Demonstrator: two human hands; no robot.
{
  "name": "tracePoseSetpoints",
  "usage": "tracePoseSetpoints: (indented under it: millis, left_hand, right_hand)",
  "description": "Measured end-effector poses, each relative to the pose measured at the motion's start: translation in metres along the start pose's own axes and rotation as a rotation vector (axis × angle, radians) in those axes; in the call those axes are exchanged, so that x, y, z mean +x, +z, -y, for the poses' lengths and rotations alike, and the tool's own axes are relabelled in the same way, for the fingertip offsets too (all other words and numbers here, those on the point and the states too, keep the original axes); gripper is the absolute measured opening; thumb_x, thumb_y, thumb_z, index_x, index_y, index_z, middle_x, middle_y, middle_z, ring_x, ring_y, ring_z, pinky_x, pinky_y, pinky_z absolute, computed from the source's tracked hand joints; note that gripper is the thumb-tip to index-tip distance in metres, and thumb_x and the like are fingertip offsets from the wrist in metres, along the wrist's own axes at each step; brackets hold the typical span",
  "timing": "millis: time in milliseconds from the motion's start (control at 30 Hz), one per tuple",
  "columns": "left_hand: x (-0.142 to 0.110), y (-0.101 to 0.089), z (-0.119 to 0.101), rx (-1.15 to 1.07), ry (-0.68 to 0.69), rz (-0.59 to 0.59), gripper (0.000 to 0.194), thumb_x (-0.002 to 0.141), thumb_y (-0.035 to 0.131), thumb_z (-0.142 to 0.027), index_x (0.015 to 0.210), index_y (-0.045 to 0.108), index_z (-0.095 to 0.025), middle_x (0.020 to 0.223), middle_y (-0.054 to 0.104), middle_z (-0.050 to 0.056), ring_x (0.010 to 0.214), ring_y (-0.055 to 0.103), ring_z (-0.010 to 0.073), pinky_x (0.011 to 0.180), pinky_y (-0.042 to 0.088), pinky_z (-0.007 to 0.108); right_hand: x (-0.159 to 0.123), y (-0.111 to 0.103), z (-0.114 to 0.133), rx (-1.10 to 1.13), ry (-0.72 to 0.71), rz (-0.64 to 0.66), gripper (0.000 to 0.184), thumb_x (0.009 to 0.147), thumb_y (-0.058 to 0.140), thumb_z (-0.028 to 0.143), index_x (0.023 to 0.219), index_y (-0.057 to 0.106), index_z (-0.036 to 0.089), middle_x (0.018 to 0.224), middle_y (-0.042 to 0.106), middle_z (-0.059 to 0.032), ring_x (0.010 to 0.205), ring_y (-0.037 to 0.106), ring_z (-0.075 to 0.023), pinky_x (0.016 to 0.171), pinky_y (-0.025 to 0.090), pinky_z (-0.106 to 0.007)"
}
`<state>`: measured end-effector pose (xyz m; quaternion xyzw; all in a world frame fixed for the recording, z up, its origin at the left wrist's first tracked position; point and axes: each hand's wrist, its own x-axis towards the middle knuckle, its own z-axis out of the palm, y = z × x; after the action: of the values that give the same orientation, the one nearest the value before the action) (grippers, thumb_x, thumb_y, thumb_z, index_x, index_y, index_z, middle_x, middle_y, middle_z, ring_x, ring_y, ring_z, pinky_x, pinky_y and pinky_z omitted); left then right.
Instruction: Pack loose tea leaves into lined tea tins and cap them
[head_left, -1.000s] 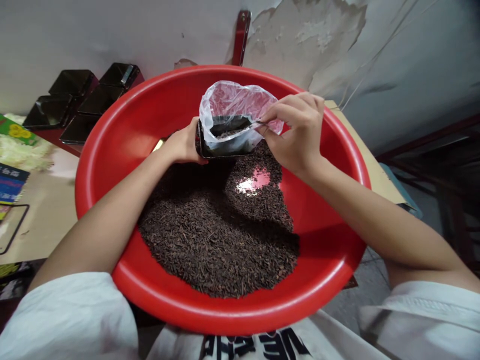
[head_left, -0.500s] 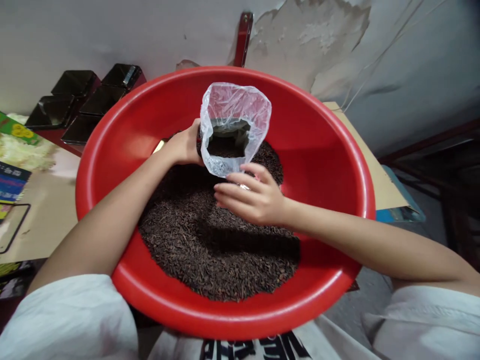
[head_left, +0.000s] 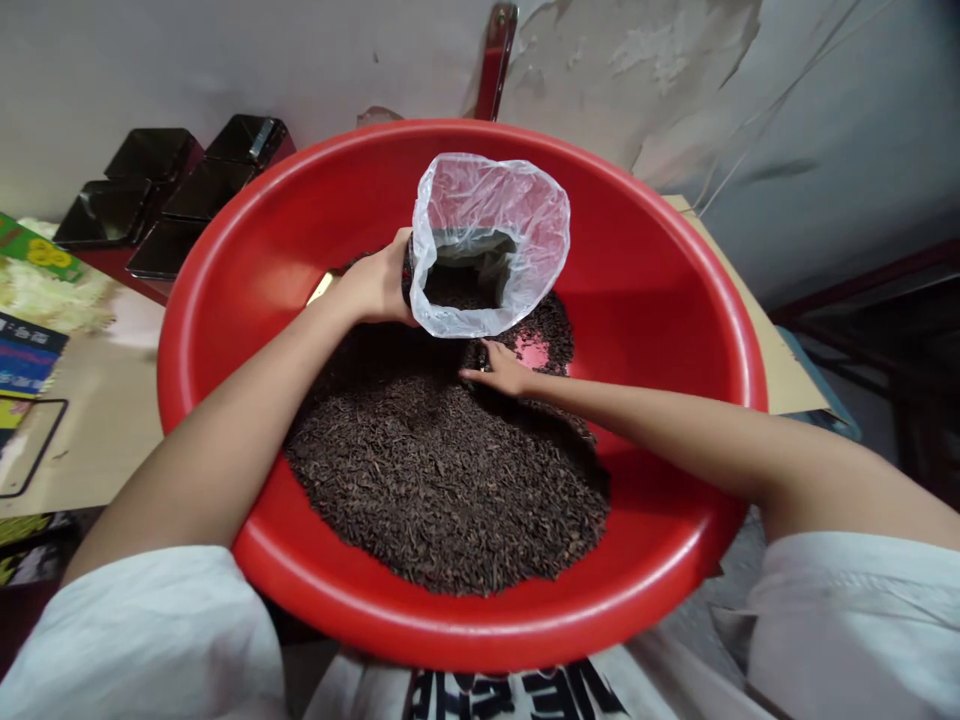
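A wide red plastic basin (head_left: 667, 300) holds a heap of dark loose tea leaves (head_left: 450, 490). My left hand (head_left: 380, 285) grips the side of a dark tea tin, mostly hidden by its clear plastic liner bag (head_left: 491, 195). The bag's mouth gapes wide over the rim, and dark leaves lie inside. Just below the bag, my right hand (head_left: 504, 370) is cupped in the heap, with leaves between thumb and fingers; some fingertips are buried. A bare pinkish patch of basin floor shows beside it.
Several dark tins (head_left: 154, 165) stand at the left by the wall. A flat gold-coloured piece (head_left: 321, 288) lies inside the basin near my left forearm. Printed packaging (head_left: 30, 355) rests on the cardboard-coloured surface (head_left: 97, 400) at left. A red post (head_left: 496, 60) leans behind.
My right hand has dropped from in front of the bag into the leaves below it. The bag's mouth now spreads wider, and the left hand still holds the tin.
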<state>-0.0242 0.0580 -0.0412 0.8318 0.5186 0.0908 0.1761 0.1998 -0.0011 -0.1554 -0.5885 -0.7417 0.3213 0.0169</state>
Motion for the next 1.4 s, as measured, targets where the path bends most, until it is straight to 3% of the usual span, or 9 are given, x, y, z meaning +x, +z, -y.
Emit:
tracePoseSetpoints:
  millis: [100,200,333,467,700,833,1133,1400]
  left_hand:
    - [0.000,0.000,-0.002,0.019,-0.015,-0.010,0.092,0.056,0.071,-0.045,0.136,0.031,-0.021,0.123,0.058,0.010,0.113,0.057,0.0352,0.091,0.046,0.038]
    - [0.001,0.003,-0.002,0.037,-0.023,-0.013,0.095,0.056,0.072,-0.043,0.138,0.027,-0.022,0.128,0.055,0.011,0.111,0.058,0.0363,0.089,0.047,0.038]
    - [0.001,0.010,-0.002,0.030,-0.007,-0.032,0.102,0.056,0.073,-0.043,0.140,0.020,-0.021,0.135,0.049,0.013,0.112,0.058,0.0356,0.087,0.047,0.036]
    - [0.000,0.012,-0.006,0.039,-0.003,-0.039,0.104,0.057,0.074,-0.041,0.141,0.019,-0.015,0.131,0.052,0.017,0.112,0.058,0.0365,0.086,0.047,0.036]
    - [-0.001,0.012,-0.012,0.108,0.049,-0.046,0.095,0.059,0.072,-0.035,0.137,0.027,-0.010,0.123,0.058,0.019,0.101,0.064,0.0363,0.080,0.048,0.037]
    - [0.000,0.018,-0.011,0.147,0.153,-0.059,0.095,0.058,0.073,-0.035,0.137,0.028,-0.006,0.131,0.050,0.023,0.106,0.060,0.0369,0.085,0.046,0.040]
    - [-0.001,0.017,-0.012,0.233,0.160,-0.062,0.088,0.061,0.071,-0.030,0.137,0.031,-0.012,0.130,0.052,0.020,0.101,0.064,0.0340,0.080,0.046,0.037]
    - [0.000,0.020,-0.009,0.236,0.179,-0.091,0.090,0.062,0.070,-0.037,0.139,0.028,-0.013,0.132,0.050,0.018,0.100,0.063,0.0319,0.080,0.045,0.035]
  right_hand:
    - [-0.007,0.015,-0.001,0.102,0.048,0.049,0.087,0.076,0.059,0.060,0.137,0.036,0.002,0.150,0.021,-0.0258,0.143,0.017,-0.0327,0.117,0.017,-0.042]
    - [-0.027,0.029,0.017,0.299,-0.031,0.124,0.089,0.071,0.063,0.062,0.134,0.039,0.004,0.141,0.039,-0.0246,0.134,0.036,-0.0328,0.113,0.027,-0.045]
    - [-0.044,0.024,0.034,0.531,-0.011,0.271,0.086,0.059,0.076,0.055,0.127,0.048,0.011,0.132,0.053,-0.0166,0.121,0.052,-0.0281,0.109,0.036,-0.044]
    - [-0.050,0.017,0.040,0.593,0.086,0.302,0.089,0.051,0.081,0.050,0.126,0.050,0.014,0.127,0.059,-0.0111,0.116,0.056,-0.0259,0.109,0.038,-0.041]
    - [-0.061,0.013,0.059,0.779,0.274,0.332,0.048,0.055,0.077,0.034,0.096,0.064,0.010,0.102,0.070,-0.0120,0.091,0.066,-0.0240,0.089,0.051,-0.038]
    - [-0.067,0.002,0.069,0.906,0.330,0.459,0.027,0.062,0.071,0.030,0.082,0.062,0.014,0.081,0.069,-0.0080,0.072,0.064,-0.0194,0.072,0.053,-0.034]
    - [-0.086,-0.034,0.097,1.082,0.303,0.639,0.028,0.053,0.076,0.028,0.074,0.061,0.016,0.065,0.063,0.0023,0.059,0.058,-0.0111,0.061,0.047,-0.025]
    - [-0.112,-0.078,0.110,1.325,0.224,0.749,0.024,0.055,0.072,0.029,0.072,0.060,0.016,0.064,0.062,0.0031,0.056,0.058,-0.0087,0.059,0.048,-0.023]
